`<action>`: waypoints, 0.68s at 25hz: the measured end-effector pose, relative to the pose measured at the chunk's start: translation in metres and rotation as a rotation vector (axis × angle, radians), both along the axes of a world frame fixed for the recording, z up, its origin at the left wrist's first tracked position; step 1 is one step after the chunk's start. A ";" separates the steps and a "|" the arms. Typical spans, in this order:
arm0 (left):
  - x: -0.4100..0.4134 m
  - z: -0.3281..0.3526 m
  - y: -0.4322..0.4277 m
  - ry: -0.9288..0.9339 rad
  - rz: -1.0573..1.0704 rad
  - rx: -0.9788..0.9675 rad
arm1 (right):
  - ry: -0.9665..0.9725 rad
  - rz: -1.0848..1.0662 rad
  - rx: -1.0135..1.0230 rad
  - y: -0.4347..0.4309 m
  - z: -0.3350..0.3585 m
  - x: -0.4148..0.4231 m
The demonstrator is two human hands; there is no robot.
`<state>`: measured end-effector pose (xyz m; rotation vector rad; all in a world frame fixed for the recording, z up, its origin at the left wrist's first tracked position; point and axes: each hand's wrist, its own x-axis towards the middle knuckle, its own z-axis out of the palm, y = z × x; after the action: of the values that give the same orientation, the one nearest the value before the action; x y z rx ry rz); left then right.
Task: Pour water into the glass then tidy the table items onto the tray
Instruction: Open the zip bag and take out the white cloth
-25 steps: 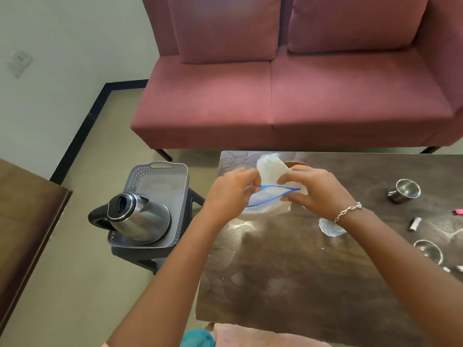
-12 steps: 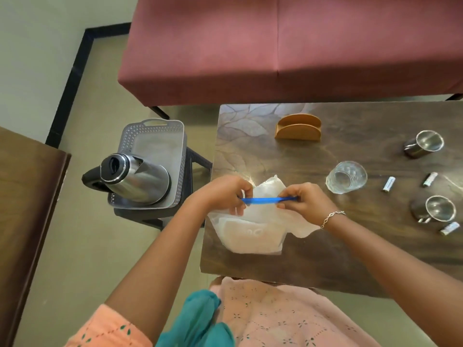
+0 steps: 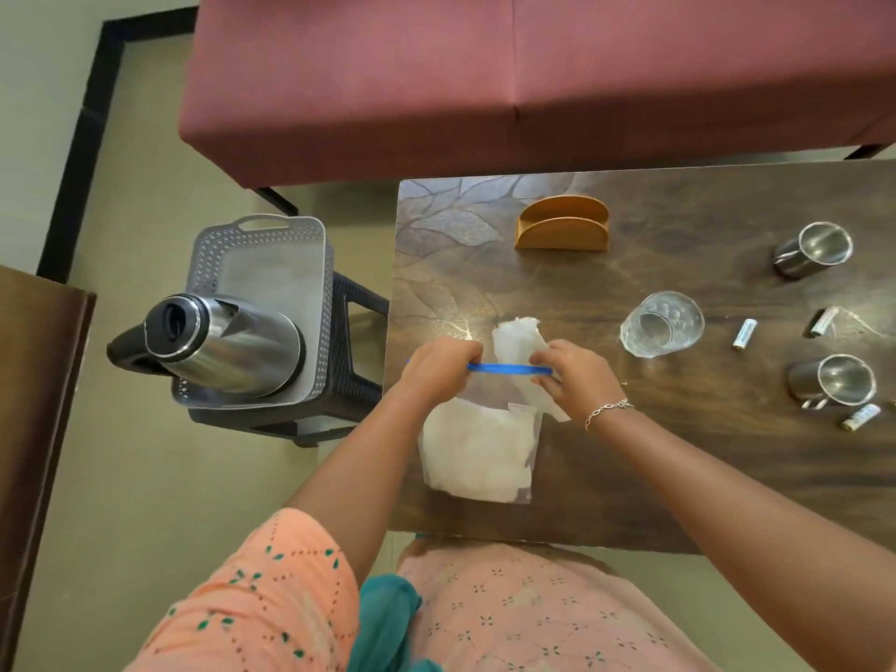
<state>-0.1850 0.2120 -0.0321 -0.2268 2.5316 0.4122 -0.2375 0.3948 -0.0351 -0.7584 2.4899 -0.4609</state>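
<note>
A clear zip bag with a blue seal strip holds white tissues and lies near the front left of the wooden table. My left hand pinches the strip's left end. My right hand pinches its right end, where a tissue sticks out above the strip. A clear glass stands to the right of my hands. A steel kettle sits on the grey tray, which rests on a dark stool left of the table.
A wooden napkin holder stands at the table's back. Two steel mugs and several small batteries lie at the right. A red sofa runs behind the table, and a brown cabinet is at far left.
The view tilted down. Both hands lowered the bag from above the table to its front left, and the blue opening went from gaping to drawn flat.
</note>
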 end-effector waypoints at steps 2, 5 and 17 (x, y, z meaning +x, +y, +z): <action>-0.004 -0.003 -0.001 0.001 0.052 0.019 | 0.062 -0.036 -0.024 0.002 0.002 -0.007; -0.008 0.006 -0.005 0.073 0.112 0.069 | 0.110 -0.017 -0.086 0.003 0.010 -0.017; -0.027 0.121 -0.007 -0.026 0.057 0.733 | 0.084 0.362 -0.262 0.014 0.154 -0.045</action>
<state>-0.2115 0.2049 0.0892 -0.0182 2.1778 1.2970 -0.2828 0.4085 0.1188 -1.3268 2.3187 -0.6363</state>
